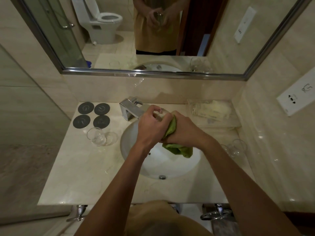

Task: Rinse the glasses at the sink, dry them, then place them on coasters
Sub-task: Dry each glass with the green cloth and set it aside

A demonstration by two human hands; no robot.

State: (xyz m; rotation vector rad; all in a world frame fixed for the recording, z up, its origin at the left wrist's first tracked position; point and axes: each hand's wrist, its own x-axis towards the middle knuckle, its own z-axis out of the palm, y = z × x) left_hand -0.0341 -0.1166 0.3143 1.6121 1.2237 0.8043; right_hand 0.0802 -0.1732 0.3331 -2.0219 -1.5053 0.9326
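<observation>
Both hands work above the sink (133, 133): left hand (150, 124) grips a glass (160, 114), right hand (183, 129) clutches a green cloth (177, 149).

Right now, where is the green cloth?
In the head view, the green cloth is gripped in the right hand above the white sink basin, pressed against the clear glass held by the left hand.
</observation>
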